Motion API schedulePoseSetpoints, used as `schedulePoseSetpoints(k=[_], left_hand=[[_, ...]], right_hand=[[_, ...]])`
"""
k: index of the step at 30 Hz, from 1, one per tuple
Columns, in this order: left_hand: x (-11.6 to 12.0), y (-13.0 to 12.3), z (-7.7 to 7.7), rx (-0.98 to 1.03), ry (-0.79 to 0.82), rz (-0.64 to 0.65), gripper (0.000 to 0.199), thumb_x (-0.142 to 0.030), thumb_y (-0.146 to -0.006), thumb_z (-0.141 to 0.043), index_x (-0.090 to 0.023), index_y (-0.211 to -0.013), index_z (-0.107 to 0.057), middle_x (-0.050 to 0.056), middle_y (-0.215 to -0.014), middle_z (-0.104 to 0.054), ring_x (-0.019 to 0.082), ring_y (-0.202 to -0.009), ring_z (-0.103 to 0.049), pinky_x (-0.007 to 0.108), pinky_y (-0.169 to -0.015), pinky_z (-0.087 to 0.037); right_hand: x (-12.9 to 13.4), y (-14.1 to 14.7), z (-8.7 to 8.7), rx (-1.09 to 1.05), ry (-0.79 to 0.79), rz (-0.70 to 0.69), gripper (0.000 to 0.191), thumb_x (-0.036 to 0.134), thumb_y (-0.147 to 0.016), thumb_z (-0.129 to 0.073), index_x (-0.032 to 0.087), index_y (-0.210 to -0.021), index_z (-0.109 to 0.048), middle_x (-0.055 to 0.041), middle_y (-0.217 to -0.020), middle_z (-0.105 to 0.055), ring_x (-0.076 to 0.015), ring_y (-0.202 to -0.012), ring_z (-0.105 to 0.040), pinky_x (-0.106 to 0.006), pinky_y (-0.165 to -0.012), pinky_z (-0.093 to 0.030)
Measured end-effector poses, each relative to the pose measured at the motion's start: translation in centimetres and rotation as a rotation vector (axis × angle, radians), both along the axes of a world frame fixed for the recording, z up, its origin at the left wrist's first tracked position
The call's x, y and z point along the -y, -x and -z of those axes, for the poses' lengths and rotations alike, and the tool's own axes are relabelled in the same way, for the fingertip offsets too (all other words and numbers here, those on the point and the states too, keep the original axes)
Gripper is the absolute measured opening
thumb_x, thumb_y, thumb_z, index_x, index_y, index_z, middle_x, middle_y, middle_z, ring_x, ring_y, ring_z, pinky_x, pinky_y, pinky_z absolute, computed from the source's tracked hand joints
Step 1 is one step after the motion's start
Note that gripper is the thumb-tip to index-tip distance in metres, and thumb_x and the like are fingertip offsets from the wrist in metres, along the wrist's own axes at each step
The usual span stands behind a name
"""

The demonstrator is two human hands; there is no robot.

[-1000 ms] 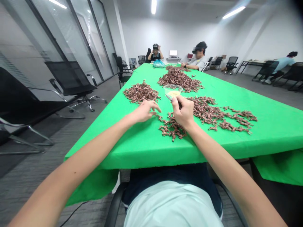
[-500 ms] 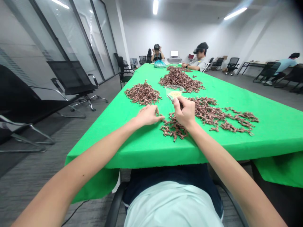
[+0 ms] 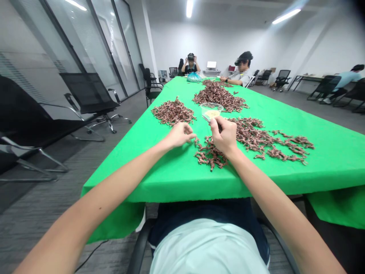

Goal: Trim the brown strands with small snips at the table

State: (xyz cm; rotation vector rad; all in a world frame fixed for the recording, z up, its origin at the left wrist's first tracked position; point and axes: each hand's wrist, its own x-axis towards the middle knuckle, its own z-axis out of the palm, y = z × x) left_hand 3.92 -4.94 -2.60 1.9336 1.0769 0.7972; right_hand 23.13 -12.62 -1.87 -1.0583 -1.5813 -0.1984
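Right grip [image 3: 224,136] pinches a slim metal tool [image 3: 205,118]; left grip [image 3: 179,135] hangs open just beside tangled brown pieces [image 3: 210,154], likely light, best lifted singly.

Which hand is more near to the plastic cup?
Right hand: just in front of the plastic cup. Left hand: farther off, to the cup's front-left.

No legible text, no labels, no numbers, no signs
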Motion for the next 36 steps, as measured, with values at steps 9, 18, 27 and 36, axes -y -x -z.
schedulePoseSetpoints(k=[9, 18, 27, 36], left_hand=[[0.4, -0.4, -0.6, 0.243, -0.204, 0.032, 0.023, -0.032, -0.087, -0.070, -0.013, -0.099, -0.075, 0.010, -0.091, -0.077, 0.019, -0.075, -0.072, 0.031, -0.066, -0.057], [1.7, -0.5, -1.9, 0.429, -0.286, 0.070, 0.031, -0.038, -0.080, -0.082, -0.014, -0.098, -0.076, 0.011, -0.098, -0.077, 0.022, -0.089, -0.075, 0.036, -0.083, -0.061], [1.7, -0.2, -2.3, 0.645, 0.022, 0.129, 0.034, -0.038, -0.078, -0.086, -0.016, -0.099, -0.070, 0.009, -0.101, -0.077, 0.022, -0.097, -0.074, 0.042, -0.094, -0.058], [1.9, 0.0, -2.3, 0.647, 0.290, 0.122, 0.040, -0.024, -0.077, -0.086, -0.014, -0.107, -0.061, 0.013, -0.107, -0.077, 0.022, -0.091, -0.076, 0.037, -0.081, -0.061]], right_hand=[[-0.1, 0.0, -0.1, 0.005, 0.004, 0.004, 0.039, 0.042, -0.101, -0.045, 0.021, -0.070, -0.056, 0.0016, -0.059, -0.048, -0.0119, -0.054, -0.043, -0.030, -0.059, -0.031], [-0.2, -0.1, 0.0, -0.062, 0.082, -0.056, 0.046, 0.049, -0.102, -0.044, 0.021, -0.068, -0.059, -0.0006, -0.061, -0.058, -0.0134, -0.057, -0.051, -0.030, -0.062, -0.036], [-0.2, -0.1, 0.0, -0.086, 0.087, -0.061, 0.049, 0.052, -0.102, -0.043, 0.021, -0.069, -0.061, -0.0014, -0.062, -0.060, -0.0144, -0.059, -0.053, -0.031, -0.062, -0.037], [-0.3, -0.2, 0.1, -0.054, 0.076, -0.055, 0.045, 0.048, -0.102, -0.044, 0.020, -0.071, -0.060, -0.0014, -0.063, -0.060, -0.0141, -0.059, -0.052, -0.030, -0.062, -0.037]])
